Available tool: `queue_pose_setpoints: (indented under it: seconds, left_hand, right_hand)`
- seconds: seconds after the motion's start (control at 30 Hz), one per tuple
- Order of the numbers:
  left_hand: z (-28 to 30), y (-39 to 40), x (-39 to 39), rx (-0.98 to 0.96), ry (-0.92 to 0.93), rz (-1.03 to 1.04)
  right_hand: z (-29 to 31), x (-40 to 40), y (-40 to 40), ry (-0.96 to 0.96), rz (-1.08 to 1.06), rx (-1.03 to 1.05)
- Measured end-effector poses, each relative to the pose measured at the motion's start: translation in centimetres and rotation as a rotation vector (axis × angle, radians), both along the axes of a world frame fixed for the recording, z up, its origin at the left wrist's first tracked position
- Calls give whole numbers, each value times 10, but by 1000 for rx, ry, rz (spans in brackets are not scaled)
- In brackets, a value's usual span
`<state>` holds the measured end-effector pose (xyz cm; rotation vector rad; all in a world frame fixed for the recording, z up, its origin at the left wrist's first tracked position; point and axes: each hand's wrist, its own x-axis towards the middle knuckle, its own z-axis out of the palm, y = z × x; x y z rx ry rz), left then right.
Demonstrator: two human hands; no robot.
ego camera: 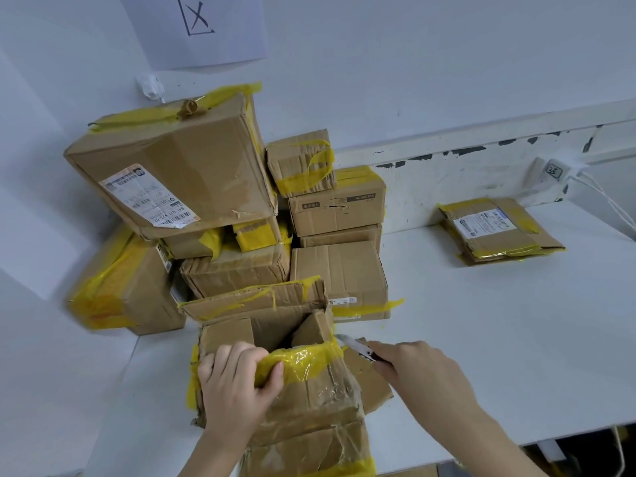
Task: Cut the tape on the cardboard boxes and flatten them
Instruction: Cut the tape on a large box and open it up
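Note:
An opened cardboard box [309, 401] with yellow tape stands at the near edge of the white table [499, 339], its top flaps up. My left hand [234, 383] grips the near top rim of this box, fingers curled over the yellow-taped edge. My right hand [423, 370] holds a utility knife [354, 346], its blade pointing left at the box's right top corner. A side flap sticks out to the right under the knife.
A pile of several taped cardboard boxes [213, 201] fills the back left corner against the wall. A flattened box [499, 228] lies at the back right. A white wall socket [554, 170] with cables sits on the right.

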<state>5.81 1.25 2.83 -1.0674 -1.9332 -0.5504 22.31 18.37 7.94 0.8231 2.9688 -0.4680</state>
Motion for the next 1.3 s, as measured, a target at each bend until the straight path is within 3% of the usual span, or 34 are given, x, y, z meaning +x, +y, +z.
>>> queue_pose_setpoints:
  seconds: [0.3, 0.53, 0.7, 1.3]
  left_hand:
    - [-1, -1, 2, 12, 18, 2]
    - [0, 0, 2, 28, 10, -13]
    - [-1, 0, 1, 6, -8, 0]
    - [-7, -3, 5, 59, -15, 2]
  right_hand:
    - [0, -5, 6, -58, 96, -86]
    - [5, -15, 17, -46, 155, 8]
    - [-2, -8, 21, -57, 208, -52]
    - [-9, 39, 9, -63, 109, -180]
